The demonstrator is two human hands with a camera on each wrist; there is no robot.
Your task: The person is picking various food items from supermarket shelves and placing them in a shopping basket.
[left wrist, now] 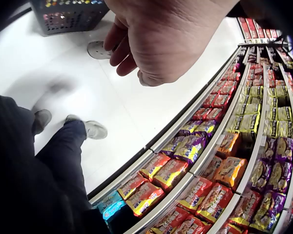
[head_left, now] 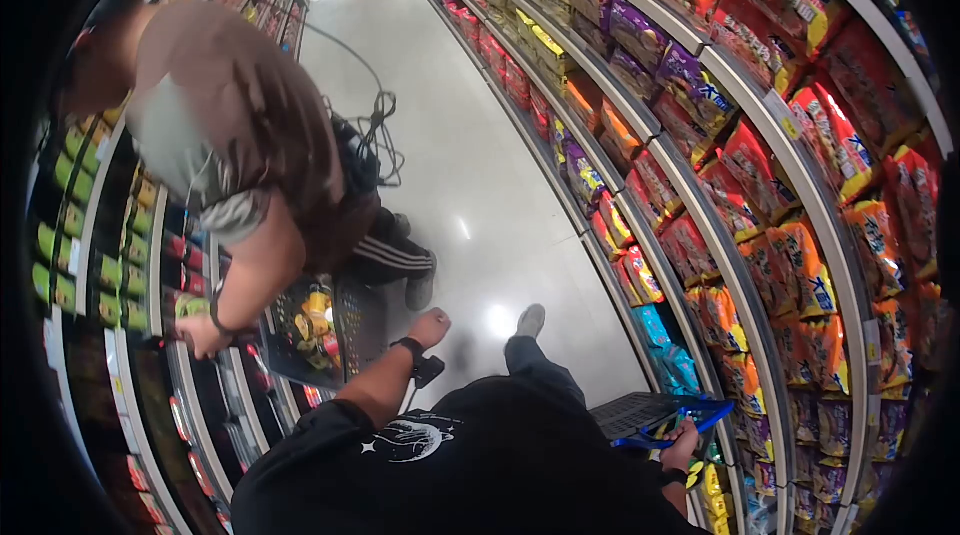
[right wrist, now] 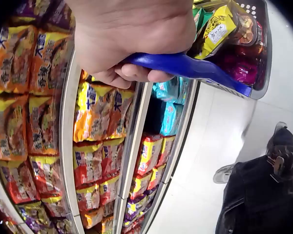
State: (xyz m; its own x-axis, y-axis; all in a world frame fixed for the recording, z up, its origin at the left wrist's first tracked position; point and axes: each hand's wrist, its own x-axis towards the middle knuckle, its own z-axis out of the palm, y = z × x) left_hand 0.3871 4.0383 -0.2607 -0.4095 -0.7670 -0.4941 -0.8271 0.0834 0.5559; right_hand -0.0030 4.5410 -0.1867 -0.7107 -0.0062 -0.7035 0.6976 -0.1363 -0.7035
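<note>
My right hand point(head_left: 681, 444) grips the blue handle point(right wrist: 168, 63) of a dark shopping basket point(head_left: 632, 415), which hangs at my right side by the shelves. Inside it, the right wrist view shows a yellow packet point(right wrist: 219, 30) with a white label, a purple-pink packet point(right wrist: 244, 69) and a round food tub point(right wrist: 246, 30). In front of my body, my left hand point(head_left: 430, 328) hangs with loosely bent fingers and holds nothing. Below it in the left wrist view lies the pale floor point(left wrist: 122, 112).
Shelves of bagged instant noodles point(head_left: 800, 255) line the right side. At left, a person point(head_left: 240, 125) leans toward the other shelves, beside another dark basket point(head_left: 355, 320) with goods in it. A looped cable point(head_left: 380, 130) hangs behind that person. Pale aisle floor point(head_left: 480, 185) runs ahead.
</note>
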